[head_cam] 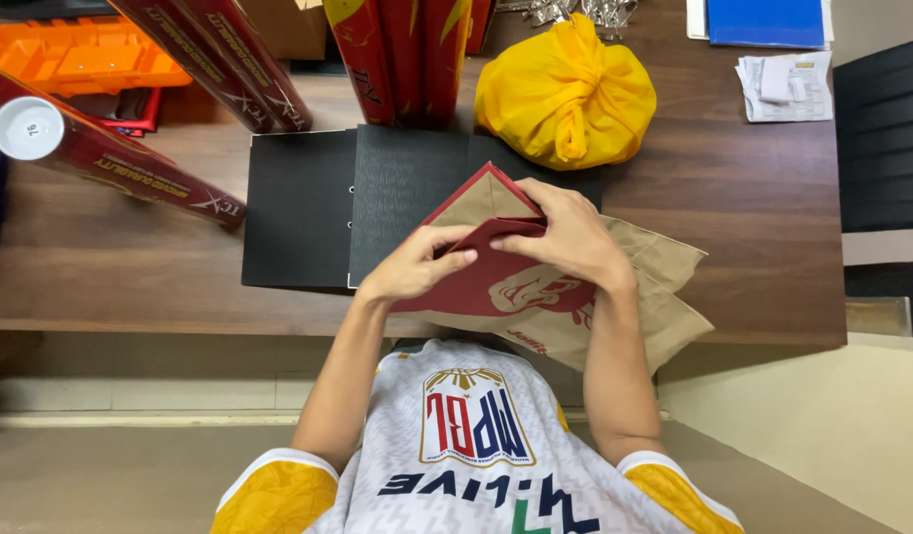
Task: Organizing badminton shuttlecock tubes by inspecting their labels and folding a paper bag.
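Both hands (496, 247) pinch a folded paper bag (575, 297), their fingertips hiding its crease.

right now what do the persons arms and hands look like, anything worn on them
Both arms are bare from the short sleeves down. The left hand and right hand wear no gloves, rings, watch or bands that show. The sleeves are yellow with white edging, on a white jersey with a patterned weave and a printed crest.

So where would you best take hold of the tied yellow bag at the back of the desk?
Probably the knotted neck on top of the yellow bag, coming from above: the plastic gathers there into a narrow twist, while the body below is wide and bulging. Both hands are on the paper bag.
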